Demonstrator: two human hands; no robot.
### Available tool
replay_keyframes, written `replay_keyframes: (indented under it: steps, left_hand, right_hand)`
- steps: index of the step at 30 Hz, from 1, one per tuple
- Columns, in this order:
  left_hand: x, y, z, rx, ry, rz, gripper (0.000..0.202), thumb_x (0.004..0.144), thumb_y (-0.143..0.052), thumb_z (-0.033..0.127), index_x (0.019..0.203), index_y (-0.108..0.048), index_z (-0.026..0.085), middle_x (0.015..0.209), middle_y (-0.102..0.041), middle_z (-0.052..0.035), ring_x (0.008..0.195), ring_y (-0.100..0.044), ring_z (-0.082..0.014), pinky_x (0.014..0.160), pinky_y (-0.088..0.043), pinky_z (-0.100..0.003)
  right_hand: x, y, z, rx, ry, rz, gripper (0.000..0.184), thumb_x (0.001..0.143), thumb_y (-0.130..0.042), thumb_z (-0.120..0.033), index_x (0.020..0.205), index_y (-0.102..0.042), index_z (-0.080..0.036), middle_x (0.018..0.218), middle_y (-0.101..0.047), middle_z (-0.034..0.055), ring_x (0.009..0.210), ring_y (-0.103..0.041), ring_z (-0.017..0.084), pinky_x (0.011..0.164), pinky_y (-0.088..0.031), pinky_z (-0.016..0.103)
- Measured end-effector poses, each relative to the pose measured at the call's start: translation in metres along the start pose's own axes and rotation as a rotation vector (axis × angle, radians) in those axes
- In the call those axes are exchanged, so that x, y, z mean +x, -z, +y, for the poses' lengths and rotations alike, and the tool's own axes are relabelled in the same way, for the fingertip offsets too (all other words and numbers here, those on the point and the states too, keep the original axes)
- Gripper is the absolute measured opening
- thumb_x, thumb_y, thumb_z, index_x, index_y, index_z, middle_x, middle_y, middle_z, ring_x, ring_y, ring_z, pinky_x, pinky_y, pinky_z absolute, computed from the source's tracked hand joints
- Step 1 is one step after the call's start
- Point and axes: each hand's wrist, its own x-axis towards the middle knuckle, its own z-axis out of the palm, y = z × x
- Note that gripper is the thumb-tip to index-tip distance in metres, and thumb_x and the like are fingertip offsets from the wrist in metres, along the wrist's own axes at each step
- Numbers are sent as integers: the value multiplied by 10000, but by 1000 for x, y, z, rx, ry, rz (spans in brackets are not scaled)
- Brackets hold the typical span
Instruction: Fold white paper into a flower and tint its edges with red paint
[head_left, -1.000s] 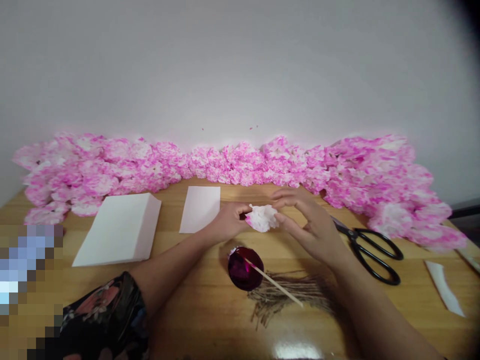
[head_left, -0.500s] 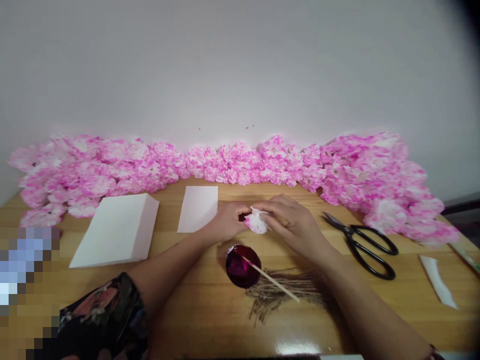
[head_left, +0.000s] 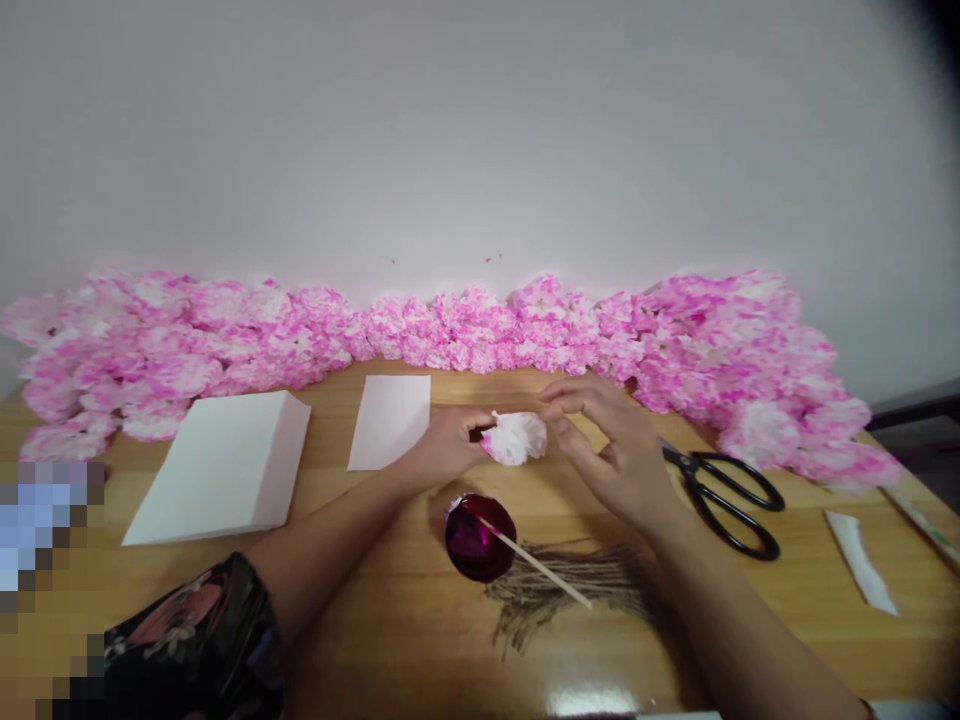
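Note:
My left hand (head_left: 450,442) pinches the base of a small white paper flower (head_left: 519,438) with a touch of pink at its left side. Just right of the flower, my right hand (head_left: 600,440) has its thumb and fingers apart, and nothing shows between them. Below the flower stands a round bowl of dark magenta liquid (head_left: 477,552), and a thin wooden stick (head_left: 551,572) rests in it, slanting out to the lower right. Under the stick lies a bundle of thin brown twigs or strings (head_left: 592,580), partly hidden by my right forearm.
Pink-and-white paper flowers (head_left: 480,325) line the wall across the back of the wooden table. At left sit a thick white paper stack (head_left: 217,460) and a single white sheet (head_left: 390,420). Black-handled scissors (head_left: 731,500) and a white strip (head_left: 861,562) lie at right.
My right hand has let go of the flower and drawn back to the right, its fingers spreading. The flower looks fuller and wider. The view has shifted slightly.

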Motion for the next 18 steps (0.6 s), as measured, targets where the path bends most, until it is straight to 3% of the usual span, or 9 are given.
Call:
replay_keyframes:
  steps: [4, 9, 13, 18]
  left_hand:
    - [0, 0, 1, -13, -12, -6, 241, 755, -686, 361, 753, -675, 121, 725, -644, -26, 686, -566, -151, 649, -418, -236]
    - [0, 0, 1, 29, -22, -2, 325, 762, -675, 434, 704, -665, 115, 688, -621, -28, 659, -543, -144, 631, -403, -238]
    - [0, 1, -1, 9, 3, -11, 312, 743, -699, 417, 719, -673, 107, 684, -625, -23, 658, -550, -142, 619, -403, -231]
    - [1, 3, -3, -112, 21, -25, 286, 729, -717, 381, 837, -713, 116, 794, -697, -36, 743, -606, -164, 694, -440, -242]
  right_hand:
    - [0, -1, -2, -50, 61, -86, 123, 867, -571, -183, 966, -633, -224, 1014, -633, 71, 971, -587, 235, 833, -458, 401]
    - [-3, -12, -1, -169, 76, -91, 67, 869, -612, -208, 928, -643, -202, 869, -624, 62, 841, -569, 213, 712, -439, 348]
    - [-5, -14, 1, -229, 129, -86, 49, 886, -588, -172, 872, -630, -193, 804, -646, 40, 759, -557, 192, 675, -390, 343]
    - [-4, -12, 2, -212, 143, -83, 55, 870, -598, -153, 884, -629, -196, 886, -667, 53, 835, -579, 203, 724, -405, 352]
